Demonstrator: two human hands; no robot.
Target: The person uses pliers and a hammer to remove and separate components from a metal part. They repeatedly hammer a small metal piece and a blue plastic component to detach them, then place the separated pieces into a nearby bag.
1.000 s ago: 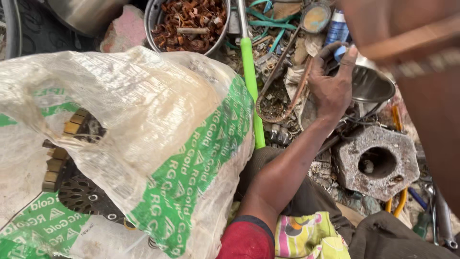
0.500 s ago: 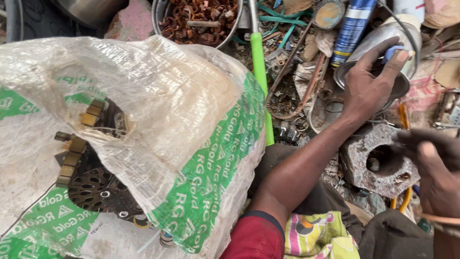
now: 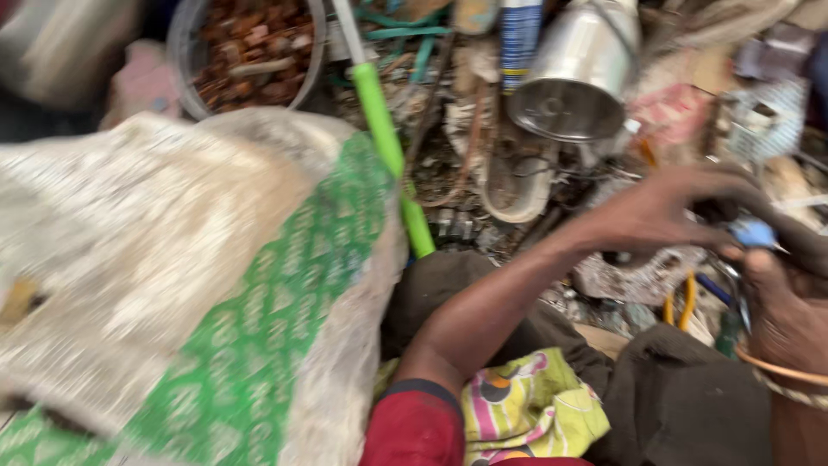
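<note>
My left hand (image 3: 664,214) reaches right from a red sleeve, fingers curled on a small blue piece (image 3: 753,232), over a heap of scrap metal. My right hand (image 3: 780,306), with bands at the wrist, is at the right edge; its thumb points up at the same blue piece, touching it or nearly so. The picture is blurred, so I cannot make out the right hand's grip. A grey metal block (image 3: 634,278) lies just under the hands.
A big white and green woven sack (image 3: 190,285) fills the left. Behind it are a bowl of rusty parts (image 3: 250,52), a green-handled tool (image 3: 388,155), a shiny steel pot (image 3: 573,82) and a blue spray can (image 3: 520,30). Yellow-handled pliers (image 3: 686,302) lie under the hands.
My left hand has come off the steel pot and moved down and right with the blue piece, meeting my right hand. The view has swung and blurred.
</note>
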